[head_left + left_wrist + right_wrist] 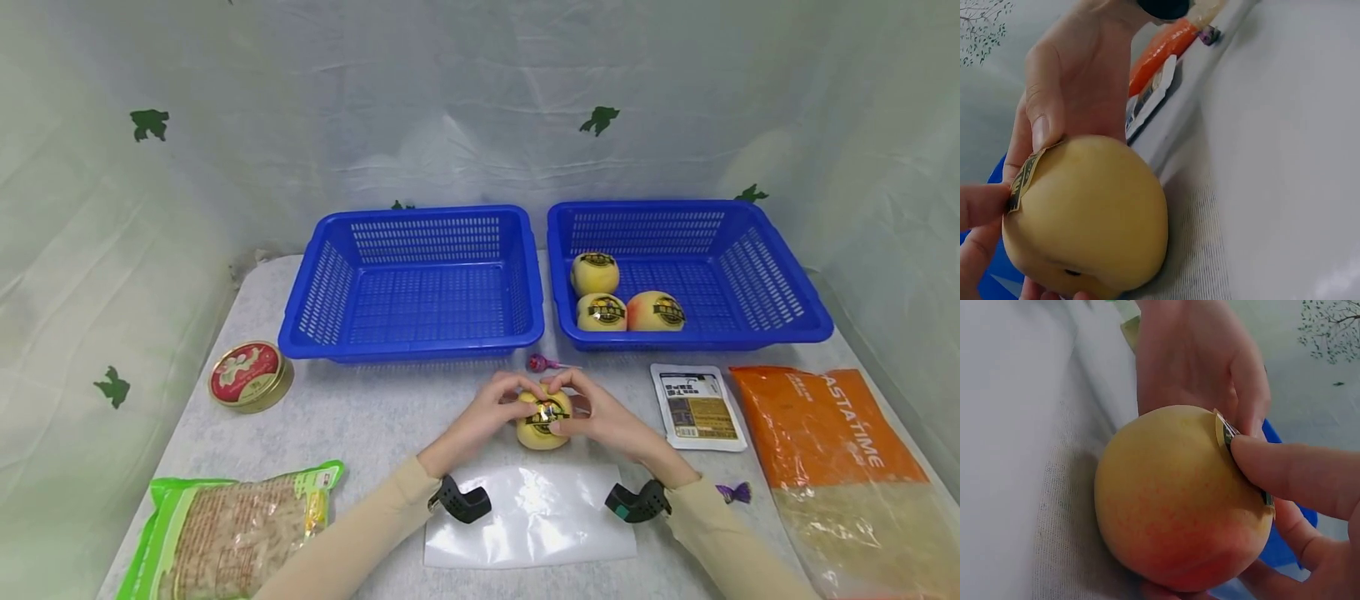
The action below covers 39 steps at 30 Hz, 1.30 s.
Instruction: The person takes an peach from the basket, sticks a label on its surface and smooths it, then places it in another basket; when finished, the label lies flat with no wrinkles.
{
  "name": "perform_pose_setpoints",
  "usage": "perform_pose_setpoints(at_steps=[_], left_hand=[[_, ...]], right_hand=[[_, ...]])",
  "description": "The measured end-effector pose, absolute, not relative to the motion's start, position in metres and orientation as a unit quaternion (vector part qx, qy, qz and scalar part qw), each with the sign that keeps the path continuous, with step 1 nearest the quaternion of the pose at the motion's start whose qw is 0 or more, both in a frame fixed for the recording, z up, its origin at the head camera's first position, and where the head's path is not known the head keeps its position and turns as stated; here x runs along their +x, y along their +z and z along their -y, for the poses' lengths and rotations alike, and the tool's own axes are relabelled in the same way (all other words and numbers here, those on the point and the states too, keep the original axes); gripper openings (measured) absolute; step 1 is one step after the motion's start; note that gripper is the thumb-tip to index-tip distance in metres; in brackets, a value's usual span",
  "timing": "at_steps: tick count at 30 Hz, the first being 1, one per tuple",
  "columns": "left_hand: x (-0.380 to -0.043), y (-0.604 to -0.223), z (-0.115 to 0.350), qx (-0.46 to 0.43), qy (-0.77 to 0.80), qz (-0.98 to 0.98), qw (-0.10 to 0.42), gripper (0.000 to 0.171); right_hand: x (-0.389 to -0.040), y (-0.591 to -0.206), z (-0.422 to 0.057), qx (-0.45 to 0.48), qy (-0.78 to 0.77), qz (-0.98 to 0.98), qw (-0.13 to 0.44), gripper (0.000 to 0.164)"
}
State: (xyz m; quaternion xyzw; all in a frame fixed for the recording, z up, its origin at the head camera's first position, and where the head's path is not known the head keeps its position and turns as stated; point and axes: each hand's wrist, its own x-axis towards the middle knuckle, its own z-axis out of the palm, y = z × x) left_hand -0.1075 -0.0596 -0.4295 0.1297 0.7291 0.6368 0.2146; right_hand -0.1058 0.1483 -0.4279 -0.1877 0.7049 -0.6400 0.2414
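A yellow peach (543,439) with a red blush sits low over the table, held between both hands. My left hand (491,412) grips its left side, with the thumb on the front. From the other side my right hand (600,414) holds it, thumb also pressed on the front. Both thumbs lie on a dark and gold label (1024,181) stuck to the peach; in the right wrist view an edge of the label (1219,428) stands slightly off the skin. Under the wrists lies a glossy white sheet (532,521).
Behind stand two blue baskets: the left basket (411,346) and the right basket (701,337), which holds labelled peaches (595,275). A lollipop (537,362), round tin (250,377), green-edged bag (240,529), white pouch (699,407), orange pasta bag (832,429) and purple candy (738,492) lie around.
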Motion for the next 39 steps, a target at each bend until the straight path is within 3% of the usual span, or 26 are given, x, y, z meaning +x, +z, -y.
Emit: perform_pose_setpoints(at_steps=[8,28,32,39], left_hand=[[-0.101,-0.431,0.057,0.177,0.546,-0.799,0.179,0.036],[-0.094,-0.434,0.047,0.209,0.483,-0.845,0.092,0.045],[-0.098,-0.436,0.049,0.210,0.500,-0.832,0.113,0.043],[-0.109,-0.433,0.062,0.233,0.529,-0.793,0.192,0.035]], right_hand=[[-0.107,-0.430,-0.152,-0.187,-0.639,-0.706,0.242,0.036],[-0.111,-0.434,-0.155,-0.168,-0.662,-0.689,0.242,0.032],[-0.113,-0.435,-0.156,-0.160,-0.670,-0.680,0.251,0.032],[-0.113,-0.436,-0.158,-0.166,-0.667,-0.678,0.260,0.034]])
